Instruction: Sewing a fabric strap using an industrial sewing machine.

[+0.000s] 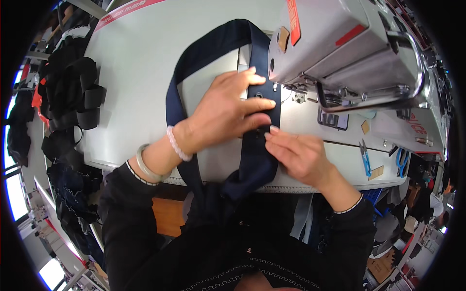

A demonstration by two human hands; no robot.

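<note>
A long navy fabric band point(211, 43) forms a loop on the pale sewing table and hangs over its front edge. My left hand point(229, 103) lies across the band's right run with its fingers spread, close to the needle area of an industrial sewing machine point(324, 54). Two small eyelet-like marks show on the band near that hand. At the band's right edge, my right hand point(296, 154) pinches the fabric between thumb and fingers, just below the left thumb. The tips of that pinch are partly hidden.
Blue thread snips point(365, 158) and blue-handled scissors point(402, 162) lie at the table's right end. Coils of black elastic-like band point(82, 87) and dark cloth are heaped at the left. A metal ruler strip point(287, 189) runs along the front edge.
</note>
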